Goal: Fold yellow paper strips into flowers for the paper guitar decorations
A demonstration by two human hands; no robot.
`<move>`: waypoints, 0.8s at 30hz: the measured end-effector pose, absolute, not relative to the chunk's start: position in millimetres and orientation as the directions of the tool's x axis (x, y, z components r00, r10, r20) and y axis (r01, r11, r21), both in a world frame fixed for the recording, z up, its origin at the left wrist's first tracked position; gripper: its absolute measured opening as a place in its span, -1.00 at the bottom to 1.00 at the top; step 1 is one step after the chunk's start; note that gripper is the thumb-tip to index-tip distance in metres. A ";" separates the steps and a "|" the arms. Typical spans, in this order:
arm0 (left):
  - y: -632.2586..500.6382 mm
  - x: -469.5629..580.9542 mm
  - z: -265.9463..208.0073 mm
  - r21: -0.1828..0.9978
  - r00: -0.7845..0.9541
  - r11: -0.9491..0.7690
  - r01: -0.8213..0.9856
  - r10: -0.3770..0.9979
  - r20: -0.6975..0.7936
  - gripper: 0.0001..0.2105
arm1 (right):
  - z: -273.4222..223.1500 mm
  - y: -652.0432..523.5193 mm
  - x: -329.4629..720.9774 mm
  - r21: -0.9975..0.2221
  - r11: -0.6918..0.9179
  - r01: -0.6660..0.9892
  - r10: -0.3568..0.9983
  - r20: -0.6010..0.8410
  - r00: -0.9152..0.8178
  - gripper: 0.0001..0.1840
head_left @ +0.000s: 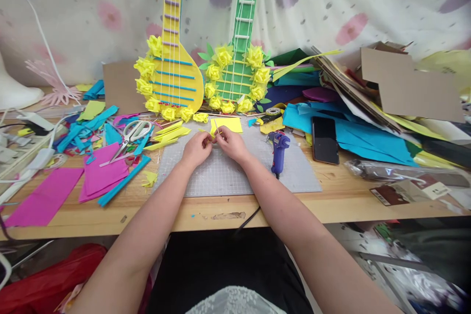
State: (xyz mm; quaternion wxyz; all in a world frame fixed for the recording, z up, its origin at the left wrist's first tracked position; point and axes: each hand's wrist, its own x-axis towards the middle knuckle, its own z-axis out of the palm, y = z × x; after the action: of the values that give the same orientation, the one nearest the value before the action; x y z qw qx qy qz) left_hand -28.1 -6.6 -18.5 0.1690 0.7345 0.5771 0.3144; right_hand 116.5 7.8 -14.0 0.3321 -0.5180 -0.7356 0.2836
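Over the grey cutting mat (221, 179), my left hand (197, 148) and my right hand (230, 143) meet with fingertips pinched close together. A thin pale stick (216, 125) rises from my right fingers. Some yellow paper shows by my fingertips, but what my left fingers pinch is mostly hidden. Just behind my hands lies a yellow paper sheet (231, 125). A stack of yellow paper strips (171, 135) is left of my left hand. Further back stand a yellow paper guitar (178, 78) and a green paper guitar (239, 73), both edged with yellow paper flowers.
A blue glue gun (279, 152) stands on the mat's right, with a phone (325, 140) beyond it. Scissors (134, 132) lie among paper scraps at left, near pink paper sheets (105, 171). Cardboard (408, 83) and blue paper (353, 132) pile up at right.
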 end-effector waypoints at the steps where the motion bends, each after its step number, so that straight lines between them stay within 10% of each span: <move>1: -7.1 -28.7 -17.7 0.615 0.148 -0.281 0.737 0.954 0.259 -0.86 | -14.4 8.3 117.0 -0.756 0.310 0.577 0.948 0.199 -0.248 -0.81; 10: -4.3 -39.6 -21.1 0.574 0.329 -0.424 0.701 0.906 0.266 -0.69 | -23.5 15.2 117.7 -0.702 0.357 0.617 0.932 0.217 -0.291 -0.74; 24: -1.1 -43.1 -24.6 0.759 0.127 -0.363 0.540 0.927 0.353 -0.77 | -17.6 9.4 119.1 -0.679 0.371 0.633 0.928 0.239 -0.287 -0.77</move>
State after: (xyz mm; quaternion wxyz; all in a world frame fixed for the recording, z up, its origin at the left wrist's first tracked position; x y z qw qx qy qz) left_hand -43.1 -1.1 -24.6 0.2330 0.7135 0.5142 0.4151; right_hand 119.1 9.4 -17.6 0.3122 -0.5089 -0.7668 0.2358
